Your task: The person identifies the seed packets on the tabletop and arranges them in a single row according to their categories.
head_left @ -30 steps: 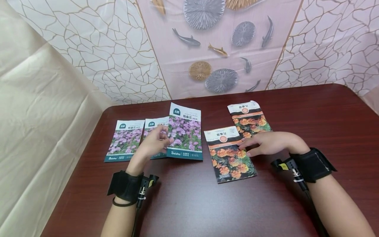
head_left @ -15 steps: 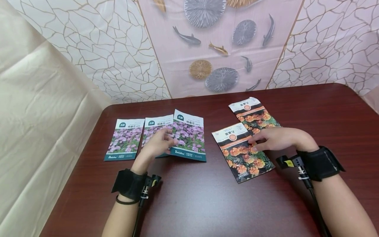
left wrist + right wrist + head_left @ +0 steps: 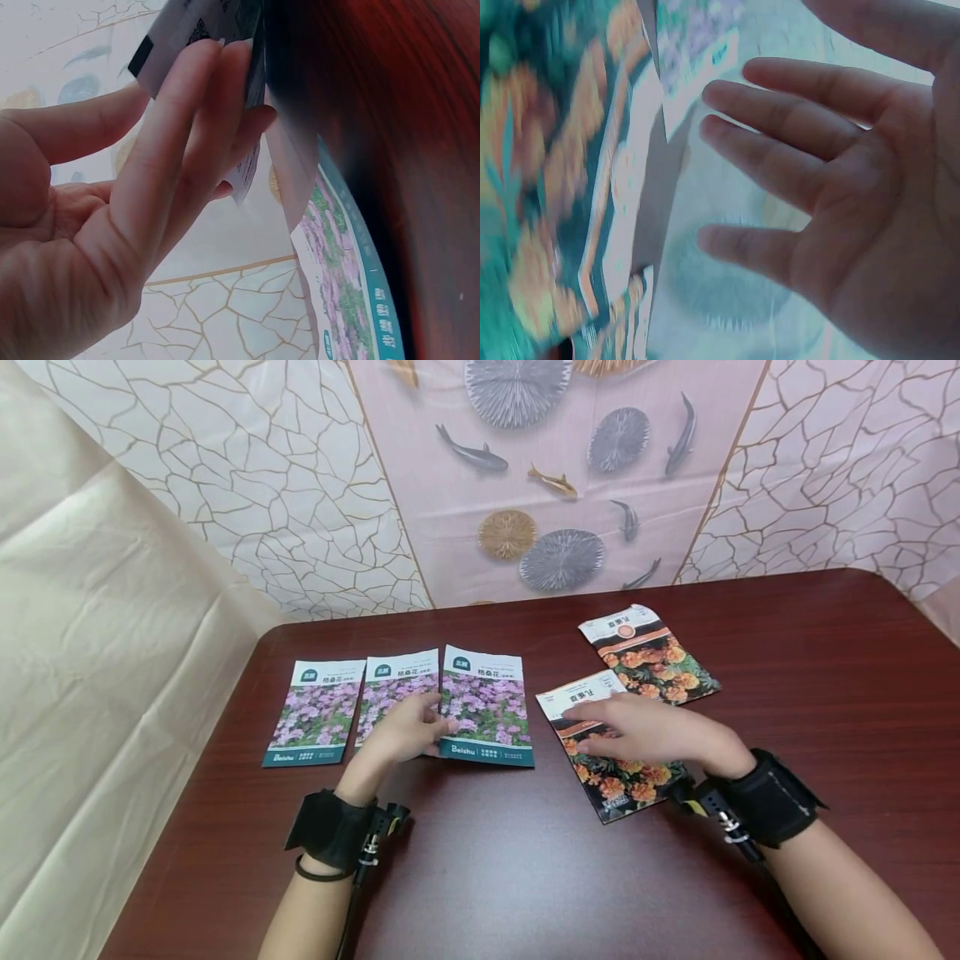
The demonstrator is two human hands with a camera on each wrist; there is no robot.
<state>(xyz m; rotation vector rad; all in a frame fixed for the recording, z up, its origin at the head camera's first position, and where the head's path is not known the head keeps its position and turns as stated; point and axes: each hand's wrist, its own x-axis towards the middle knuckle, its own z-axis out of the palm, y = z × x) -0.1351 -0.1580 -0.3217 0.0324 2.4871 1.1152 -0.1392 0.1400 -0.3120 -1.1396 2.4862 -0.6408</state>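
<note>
Three pink-flower seed packets lie side by side on the dark red table (image 3: 787, 652): the left packet (image 3: 315, 714), the middle packet (image 3: 393, 689) and the right packet (image 3: 487, 706). My left hand (image 3: 412, 731) rests over the middle one, its straight fingers (image 3: 195, 127) touching the right packet's left edge. Two orange-flower packets lie to the right. My right hand (image 3: 637, 731) lies flat and spread over the near orange packet (image 3: 622, 781). The far orange packet (image 3: 648, 656) lies untouched. In the right wrist view the open palm (image 3: 847, 180) faces the blurred orange packet (image 3: 562, 172).
A patterned backdrop with fish and cracked lines (image 3: 525, 485) stands behind the table. A cream sheet (image 3: 97, 652) hangs at the left, by the table's left edge. Black wrist straps sit on both forearms.
The right pink packet, held tilted up a second ago, now lies flat beside the others. My right hand turned the near orange packet, then slid left over it.
</note>
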